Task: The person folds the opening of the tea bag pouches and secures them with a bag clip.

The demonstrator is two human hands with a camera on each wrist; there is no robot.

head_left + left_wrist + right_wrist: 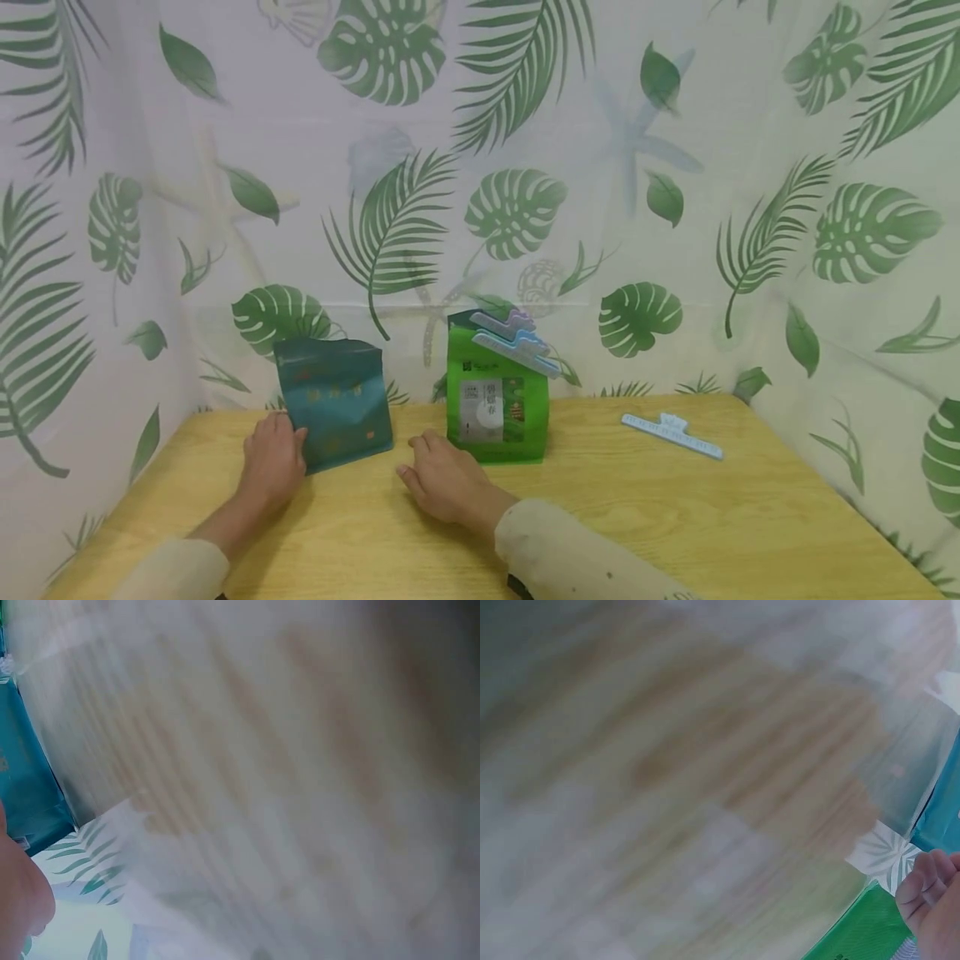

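A teal pouch bag (336,404) stands a little askew on the left of the table. My left hand (273,457) is at its lower left edge, thumb at the front and fingers along the side; the fingertips are partly hidden. To the right stands a bright green tea bag (536,417) with a printed label. Two sealing clips, one purple (491,322) and one blue (517,350), slant across its top. My right hand (446,479) lies low over the table before the green bag's lower left corner, fingers loosely bent, holding nothing.
A light blue sealing clip (671,435) lies on the wood-grain table (637,517) at the right. White cloth with green leaf prints (570,125) hangs behind the table and on both sides.
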